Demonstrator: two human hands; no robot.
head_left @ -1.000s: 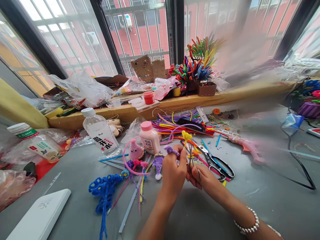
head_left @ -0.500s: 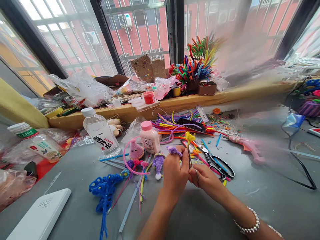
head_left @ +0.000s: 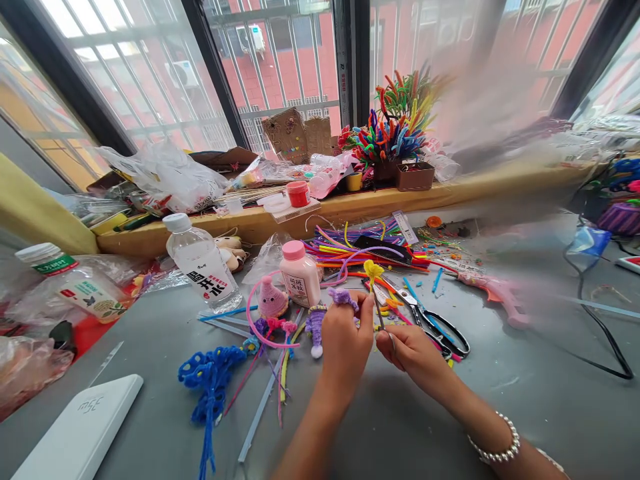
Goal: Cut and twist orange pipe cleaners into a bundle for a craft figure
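My left hand [head_left: 345, 340] is closed, its thumb and finger pinching a yellow fuzzy pipe-cleaner piece [head_left: 373, 272] that sticks up above them. A purple fuzzy piece [head_left: 344, 299] shows at the knuckles of this hand; how it is held is hidden. My right hand [head_left: 413, 350] is closed on small scissors [head_left: 380, 318], whose thin metal blades point up toward the base of the yellow piece. Part of a handle ring shows by the right fingers. Larger black-handled scissors [head_left: 440, 333] lie on the grey table [head_left: 400, 427] just beyond the right hand.
To the left are a pink-capped bottle [head_left: 300, 273], a water bottle [head_left: 205, 267], a pink crocheted figure [head_left: 273, 300], blue fuzzy pieces [head_left: 210, 377] and a white power bank [head_left: 80, 427]. Behind lie bundled pipe cleaners [head_left: 350, 247]. A pink glue gun [head_left: 500, 297] rests right.
Both hands have shifted slightly left, and the yellow piece has moved left with them. The small scissors' blades now lean more to the left. Surrounding objects stay put.
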